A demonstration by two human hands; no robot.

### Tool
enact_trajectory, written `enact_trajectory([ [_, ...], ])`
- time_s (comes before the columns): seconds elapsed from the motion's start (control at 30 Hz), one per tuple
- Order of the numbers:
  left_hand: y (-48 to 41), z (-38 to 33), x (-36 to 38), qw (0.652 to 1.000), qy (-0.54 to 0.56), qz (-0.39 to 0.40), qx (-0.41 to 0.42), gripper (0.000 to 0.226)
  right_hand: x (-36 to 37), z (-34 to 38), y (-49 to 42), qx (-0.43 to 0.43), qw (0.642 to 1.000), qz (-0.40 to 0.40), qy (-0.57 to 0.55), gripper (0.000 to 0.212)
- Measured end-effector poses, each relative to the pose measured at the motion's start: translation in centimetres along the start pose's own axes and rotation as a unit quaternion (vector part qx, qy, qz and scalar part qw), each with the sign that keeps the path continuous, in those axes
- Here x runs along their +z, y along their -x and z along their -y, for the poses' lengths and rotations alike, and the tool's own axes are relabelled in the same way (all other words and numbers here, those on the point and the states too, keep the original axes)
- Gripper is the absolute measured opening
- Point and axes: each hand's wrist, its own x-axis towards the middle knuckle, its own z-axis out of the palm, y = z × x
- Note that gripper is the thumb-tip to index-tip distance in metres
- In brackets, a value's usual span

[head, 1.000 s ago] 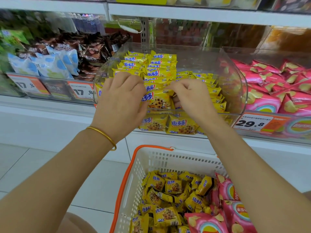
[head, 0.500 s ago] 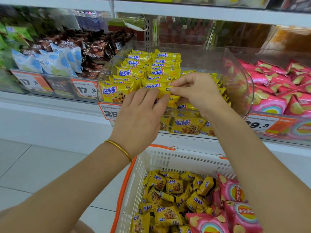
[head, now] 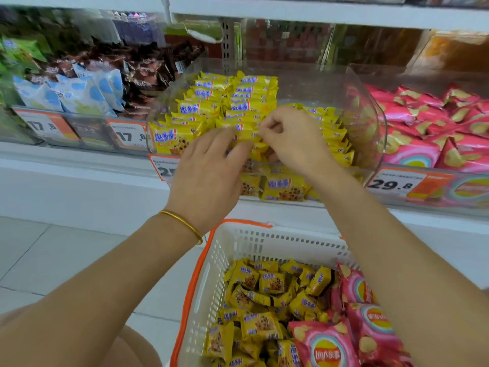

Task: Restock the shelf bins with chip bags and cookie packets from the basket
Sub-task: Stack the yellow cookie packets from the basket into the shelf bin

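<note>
Reaching: both your forearms rise from the bottom corners toward the clear bin (head: 371, 109), and your hands meet right at its front lip.
Left hand (head: 209, 178): back of the hand to the camera, wrist straight, fingers stretched forward almost flat, tips touching the near edge of one cookie packet (head: 244, 133). That's an open, flat-fingered touch; the thumb is hidden under the palm and the fingertips are blurred.
Right hand (head: 293, 139): knuckles up, wrist dropped over the bin's front lip, fingers curled in, thumb and forefinger pinching the right end of that same packet.
Packet position: yellow, lying crosswise between your two hands, at the front of the bin, on top of the stock there.
Bin stock (head: 206, 107): yellow packets standing in tidy rows through the bin's left half; a lower, looser layer along its right side and front.
Basket (head: 264, 241): straight below the bin, white mesh with an orange rim, between your forearms.
Basket load: loose yellow packets (head: 267, 284) on the side under the bin's left half, pink chip bags (head: 328, 348) on the other side.
Neighbours: pink shelf bags (head: 412, 152) just right of the bin; blue-and-white bags (head: 76, 94) and brown packets (head: 148, 72) to its left.
Price tags: 29.8 tag (head: 391, 182) just beyond the bin's right front corner; 17.8 tag (head: 129, 135) just beyond its left one.
Bangle (head: 182, 221): gold, on your left wrist, below the bin's front.
</note>
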Motion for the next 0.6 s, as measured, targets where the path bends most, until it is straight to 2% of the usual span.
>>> enact_trajectory([
  [0.07, 0.8, -0.7, -0.9, 0.999, 0.002, -0.027, 0.018, 0.045, -1.2, -0.2, 2.0, -0.048, 0.994, -0.082, 0.046, 0.017],
  [0.13, 2.2, -1.5, -0.9, 0.997, 0.030, -0.029, 0.066, 0.034, -2.0, -1.4, 5.7, -0.094, 0.978, -0.186, -0.001, 0.017],
  [0.17, 3.1, -1.8, -0.5, 0.994, 0.055, -0.006, 0.091, 0.029, -1.8, -2.3, 7.9, -0.095, 0.976, -0.197, -0.024, 0.014],
  [0.2, 4.0, -2.1, 0.4, 0.991, 0.073, 0.032, 0.110, 0.028, -0.9, -3.9, 9.7, -0.077, 0.983, -0.166, -0.029, 0.012],
  [0.23, 5.0, -2.3, 1.5, 0.986, 0.076, 0.084, 0.123, 0.029, 0.6, -5.7, 11.0, -0.042, 0.994, -0.095, -0.012, 0.011],
  [0.27, 5.8, -2.4, 2.6, 0.980, 0.070, 0.138, 0.128, 0.033, 2.5, -7.8, 11.9, -0.004, 1.000, 0.008, 0.026, 0.012],
  [0.33, 7.2, -2.3, 4.8, 0.961, 0.058, 0.236, 0.135, 0.039, 7.2, -12.5, 12.9, 0.060, 0.966, 0.224, 0.116, 0.016],
  [0.4, 7.7, -2.1, 6.1, 0.940, 0.045, 0.306, 0.142, 0.039, 12.0, -16.0, 14.2, 0.098, 0.912, 0.368, 0.154, 0.022],
  [0.43, 7.8, -1.9, 6.6, 0.932, 0.038, 0.333, 0.140, 0.035, 14.3, -17.3, 15.1, 0.109, 0.892, 0.412, 0.150, 0.028],
  [0.5, 7.8, -1.8, 7.2, 0.930, 0.037, 0.337, 0.138, 0.029, 18.1, -19.1, 17.1, 0.121, 0.867, 0.459, 0.149, 0.042],
  [0.6, 7.3, -2.2, 7.7, 0.934, 0.027, 0.335, 0.124, 0.025, 21.1, -20.6, 19.8, 0.148, 0.856, 0.455, 0.198, 0.048],
])
